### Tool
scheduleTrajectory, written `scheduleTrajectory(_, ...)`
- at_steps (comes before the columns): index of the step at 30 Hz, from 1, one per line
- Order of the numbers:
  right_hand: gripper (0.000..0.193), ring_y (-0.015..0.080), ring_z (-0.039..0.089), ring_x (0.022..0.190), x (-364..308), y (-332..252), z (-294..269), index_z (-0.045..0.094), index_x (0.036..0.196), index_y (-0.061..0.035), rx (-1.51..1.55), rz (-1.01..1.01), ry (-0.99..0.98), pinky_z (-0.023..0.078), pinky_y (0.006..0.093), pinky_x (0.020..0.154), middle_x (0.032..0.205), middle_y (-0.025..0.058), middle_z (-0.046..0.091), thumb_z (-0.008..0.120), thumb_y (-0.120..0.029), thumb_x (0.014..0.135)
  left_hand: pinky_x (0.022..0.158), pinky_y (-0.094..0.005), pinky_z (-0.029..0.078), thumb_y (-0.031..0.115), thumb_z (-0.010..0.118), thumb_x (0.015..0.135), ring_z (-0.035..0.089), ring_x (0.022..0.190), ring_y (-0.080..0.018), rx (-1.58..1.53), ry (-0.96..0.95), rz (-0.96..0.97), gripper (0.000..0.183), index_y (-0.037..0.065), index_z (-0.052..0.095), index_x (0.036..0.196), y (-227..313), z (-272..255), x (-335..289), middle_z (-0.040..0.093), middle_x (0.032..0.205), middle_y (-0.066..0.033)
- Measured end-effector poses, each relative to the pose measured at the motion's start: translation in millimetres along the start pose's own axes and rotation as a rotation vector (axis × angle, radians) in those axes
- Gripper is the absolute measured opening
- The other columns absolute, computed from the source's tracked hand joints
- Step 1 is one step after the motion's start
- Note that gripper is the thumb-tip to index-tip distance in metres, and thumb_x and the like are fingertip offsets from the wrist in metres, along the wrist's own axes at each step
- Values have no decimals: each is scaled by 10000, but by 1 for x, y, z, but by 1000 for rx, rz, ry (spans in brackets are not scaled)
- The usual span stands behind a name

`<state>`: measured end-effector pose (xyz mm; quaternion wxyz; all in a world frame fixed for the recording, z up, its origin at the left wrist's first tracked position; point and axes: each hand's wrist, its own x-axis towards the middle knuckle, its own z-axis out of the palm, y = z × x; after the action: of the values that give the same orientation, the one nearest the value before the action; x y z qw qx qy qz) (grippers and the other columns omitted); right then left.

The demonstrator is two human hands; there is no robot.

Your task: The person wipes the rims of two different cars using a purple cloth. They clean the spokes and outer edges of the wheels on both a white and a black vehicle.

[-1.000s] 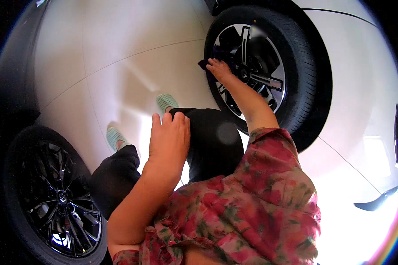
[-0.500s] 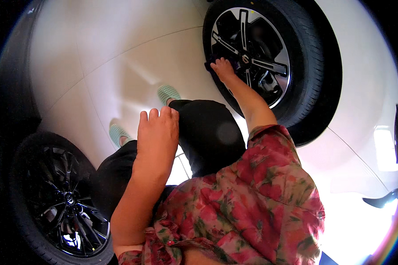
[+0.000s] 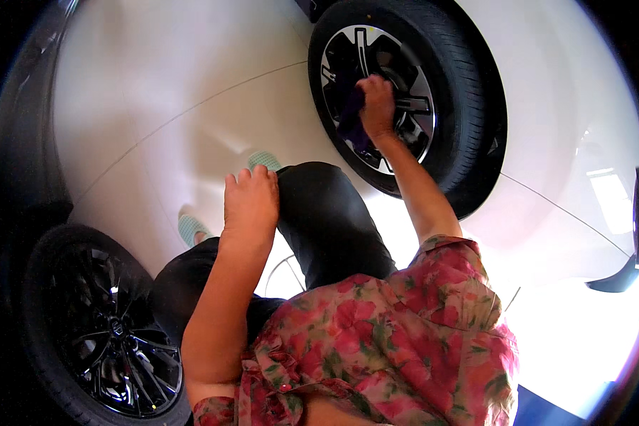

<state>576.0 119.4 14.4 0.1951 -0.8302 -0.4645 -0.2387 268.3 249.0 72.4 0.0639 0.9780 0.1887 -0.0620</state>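
A single head-worn fisheye view looks steeply down the person's own front, close over the red floral blouse at the lower edge. It faces the glossy white floor, which bends toward the dark rim. A silver-spoked car wheel sits at the top edge, a black-spoked wheel at the lower left corner.

A glossy white floor crossed by thin seams reflects bright light at the right, while a second black-rimmed car wheel stands lower left.
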Motion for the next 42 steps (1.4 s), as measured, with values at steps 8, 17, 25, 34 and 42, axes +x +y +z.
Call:
scheduleTrajectory(8,332,391,503,1044,41,34,41,445,1149,-64,-394,307,-72,484,484,806,1128,250,475,582,-63,847,810,-381,419,153,564,855,591,920,-195,90,-7,43,156,154,653,984,5,-2,4,599,948,1)
scheduleTrajectory(17,258,364,516,1035,-15,25,45,505,1092,-91,-413,-7,-534,486,500,763,1114,155,524,592,-83,849,801,-382,450,123,572,840,604,929,-216,86,93,45,152,134,658,965,-11,1,13,600,953,-28)
scheduleTrajectory(25,359,161,593,993,-62,-30,-57,567,1137,-91,786,870,-397,488,316,790,1056,78,621,683,-49,799,835,-403,473,222,602,878,587,966,-329,-283,221,180,231,54,611,1037,-21,-40,25,594,1022,-124)
scheduleTrajectory(34,374,174,550,1085,-62,-68,-163,536,1256,-35,1288,549,-158,411,304,954,1164,85,604,561,-107,889,953,-406,444,329,743,766,559,1105,-333,-724,-225,310,629,-19,522,1241,72,-73,49,583,1157,-216)
scheduleTrajectory(42,402,117,569,983,-65,-40,-199,595,1166,0,1277,922,-1,457,267,869,1056,80,639,605,-333,940,931,-312,465,189,689,861,610,1021,-160,-2017,-284,160,406,15,579,1211,107,-94,72,650,1125,-64)
